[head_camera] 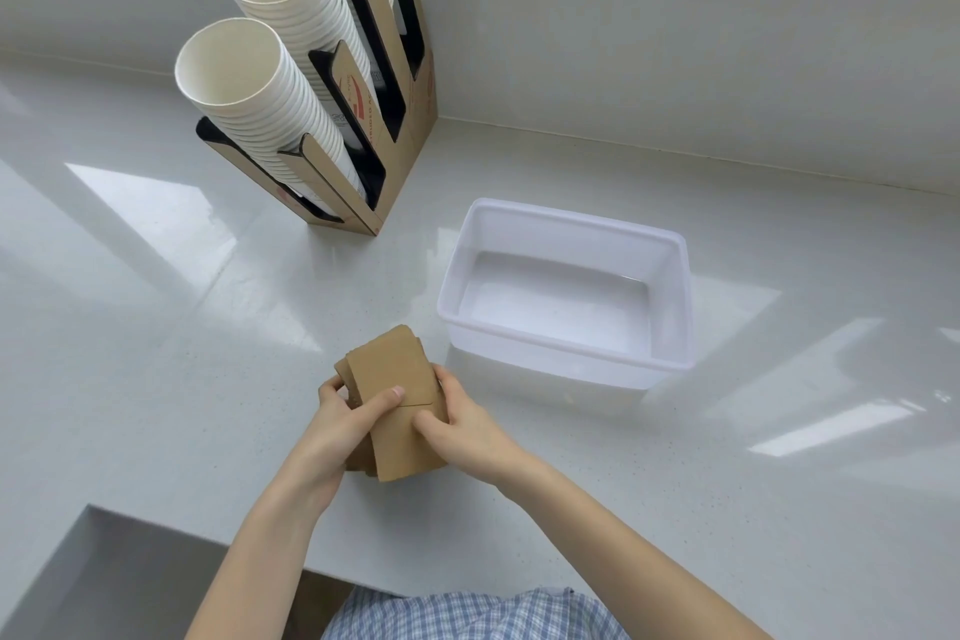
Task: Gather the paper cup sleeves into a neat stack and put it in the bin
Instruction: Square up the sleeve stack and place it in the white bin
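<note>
Just below the middle of the frame, both hands grasp a bundle of brown cardboard cup sleeves over the white bench. The left hand clasps the bundle from its left side, thumb pressed flat across the top sleeve and fingers curled around the far left edge. The right hand closes on the right side, thumb on the top face and the other fingers wrapped behind the right edge. The sleeves are not squared up: the lower ones fan out to the left and past the far end of the top one. Whether the bundle rests on the bench or is held just above it cannot be told. To the right of centre, near the sleeves but apart from them, stands a translucent white plastic bin, open at the top with nothing inside. In the upper left, a cardboard holder carries tall stacks of white paper cups leaning toward the camera. A blue checked shirt shows at the bottom edge.
</note>
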`<state>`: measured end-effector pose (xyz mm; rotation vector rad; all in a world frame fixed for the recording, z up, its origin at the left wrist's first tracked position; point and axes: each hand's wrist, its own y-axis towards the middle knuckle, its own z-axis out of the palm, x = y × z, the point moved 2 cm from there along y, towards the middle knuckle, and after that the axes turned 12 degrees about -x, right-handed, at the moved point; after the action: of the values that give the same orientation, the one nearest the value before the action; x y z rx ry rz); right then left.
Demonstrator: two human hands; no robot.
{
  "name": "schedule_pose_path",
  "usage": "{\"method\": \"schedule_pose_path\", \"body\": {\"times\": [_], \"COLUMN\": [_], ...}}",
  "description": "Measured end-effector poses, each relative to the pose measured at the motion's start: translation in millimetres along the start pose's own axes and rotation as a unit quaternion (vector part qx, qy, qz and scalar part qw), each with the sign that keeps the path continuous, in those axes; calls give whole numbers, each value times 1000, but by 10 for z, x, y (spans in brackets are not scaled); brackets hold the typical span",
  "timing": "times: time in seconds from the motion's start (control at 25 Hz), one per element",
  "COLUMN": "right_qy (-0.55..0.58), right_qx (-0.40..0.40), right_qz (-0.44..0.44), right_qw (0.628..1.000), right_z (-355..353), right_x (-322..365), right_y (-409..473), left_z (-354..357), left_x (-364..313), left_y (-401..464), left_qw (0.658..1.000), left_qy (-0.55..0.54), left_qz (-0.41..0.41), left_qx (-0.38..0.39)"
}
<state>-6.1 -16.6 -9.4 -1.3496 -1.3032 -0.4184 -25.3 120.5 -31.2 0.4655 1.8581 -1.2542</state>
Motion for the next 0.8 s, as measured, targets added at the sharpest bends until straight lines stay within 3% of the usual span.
{"method": "schedule_pose_path", "body": {"times": [0.56,0.8], "right_qy": [45,55], "right_qx": [65,69], "right_qz": [20,-28], "right_qw": [997,996], "right_z": [-96,-236], "right_x": [-132,-173], "right_y": [-72,-134], "left_z": [35,29], "left_x": [42,-4], "left_y": [-244,-335], "left_qw": [993,984], "left_qy": [-30,-19], "left_qz": [68,119], "left_qx": [95,133]}}
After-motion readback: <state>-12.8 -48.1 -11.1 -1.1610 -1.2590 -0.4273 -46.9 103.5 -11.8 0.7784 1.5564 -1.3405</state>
